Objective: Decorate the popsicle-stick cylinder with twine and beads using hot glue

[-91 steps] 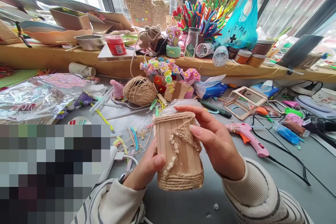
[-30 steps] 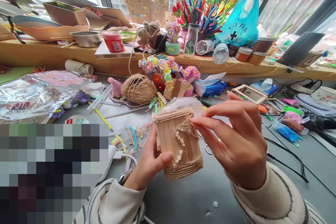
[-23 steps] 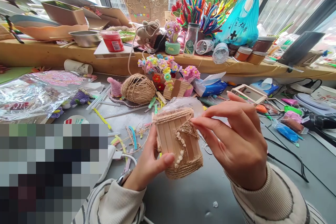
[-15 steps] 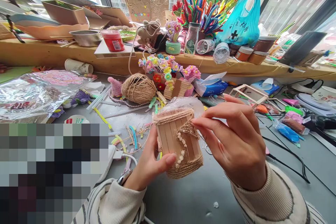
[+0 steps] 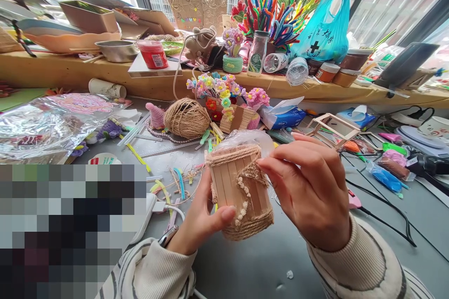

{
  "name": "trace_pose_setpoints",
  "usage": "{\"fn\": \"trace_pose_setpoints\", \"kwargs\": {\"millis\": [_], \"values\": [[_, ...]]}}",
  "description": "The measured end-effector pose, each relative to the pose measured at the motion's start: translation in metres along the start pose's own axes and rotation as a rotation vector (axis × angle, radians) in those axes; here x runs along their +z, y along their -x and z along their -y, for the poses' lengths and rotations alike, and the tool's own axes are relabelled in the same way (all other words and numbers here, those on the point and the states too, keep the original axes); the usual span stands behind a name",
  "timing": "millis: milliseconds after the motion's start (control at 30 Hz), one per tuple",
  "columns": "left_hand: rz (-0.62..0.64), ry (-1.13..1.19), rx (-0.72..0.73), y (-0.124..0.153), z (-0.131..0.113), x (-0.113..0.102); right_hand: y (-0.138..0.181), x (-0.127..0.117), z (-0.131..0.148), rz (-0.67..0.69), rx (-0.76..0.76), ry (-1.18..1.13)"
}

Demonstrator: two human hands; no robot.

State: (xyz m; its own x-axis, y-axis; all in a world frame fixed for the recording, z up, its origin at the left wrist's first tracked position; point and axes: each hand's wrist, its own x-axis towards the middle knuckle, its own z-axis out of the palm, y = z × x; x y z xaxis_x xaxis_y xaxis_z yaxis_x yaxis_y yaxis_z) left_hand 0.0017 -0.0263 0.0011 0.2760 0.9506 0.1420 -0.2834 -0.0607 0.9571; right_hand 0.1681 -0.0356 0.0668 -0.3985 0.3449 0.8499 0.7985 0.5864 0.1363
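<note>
A small pot made of upright wooden sticks [image 5: 238, 191], bound with jute twine at its rim and base, is held tilted above the grey table [image 5: 252, 266]. My left hand [image 5: 199, 219] grips its lower left side, thumb across the front. My right hand [image 5: 310, 191] pinches the twine trim on the pot's upper right face with thumb and forefinger. A line of small cream beads runs down the front. Clear plastic bulges from the pot's top.
A ball of jute twine [image 5: 187, 119] and pipe-cleaner flower pots [image 5: 224, 98] lie behind. A pink glue gun [image 5: 352, 198] with black cable is partly hidden by my right hand. A wooden frame [image 5: 331, 128], tissue pack [image 5: 280, 117] and wooden shelf [image 5: 70, 72] of clutter surround.
Three seconds ago my right hand cupped the pot's side; it now pinches the trim near the rim. The pot has tilted and sits slightly lower in the last half second.
</note>
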Motion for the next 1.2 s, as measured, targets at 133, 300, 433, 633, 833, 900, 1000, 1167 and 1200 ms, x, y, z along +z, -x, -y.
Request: {"fn": "trace_pose_setpoints", "kwargs": {"millis": [133,300,433,633,833,900,1000,1167,1200], "values": [[0.012,0.024,0.011,0.0,0.0,0.001,0.002,0.002,-0.001,-0.01,-0.029,0.034],[-0.005,0.062,0.019,-0.001,0.004,0.0,-0.002,-0.002,-0.002,0.0,0.002,-0.001],[-0.081,0.168,-0.033,-0.003,0.009,-0.003,-0.009,-0.012,-0.01,-0.032,0.148,-0.026],[-0.287,0.339,-0.141,-0.011,0.001,-0.003,0.028,-0.016,-0.031,0.463,0.345,0.056],[-0.394,0.325,-0.096,-0.015,0.002,-0.002,0.073,-0.001,-0.019,1.079,0.623,0.3],[-0.423,0.316,-0.086,-0.015,0.004,-0.003,0.072,0.003,-0.015,1.125,0.653,0.319],[-0.499,0.333,-0.048,-0.016,0.003,-0.002,0.065,0.007,-0.013,1.197,0.698,0.337],[-0.606,0.348,0.103,-0.019,0.0,0.0,0.056,0.005,-0.008,1.296,0.743,0.362],[-0.611,0.342,0.122,-0.02,0.0,0.0,0.055,0.003,-0.006,1.311,0.745,0.364]]}}
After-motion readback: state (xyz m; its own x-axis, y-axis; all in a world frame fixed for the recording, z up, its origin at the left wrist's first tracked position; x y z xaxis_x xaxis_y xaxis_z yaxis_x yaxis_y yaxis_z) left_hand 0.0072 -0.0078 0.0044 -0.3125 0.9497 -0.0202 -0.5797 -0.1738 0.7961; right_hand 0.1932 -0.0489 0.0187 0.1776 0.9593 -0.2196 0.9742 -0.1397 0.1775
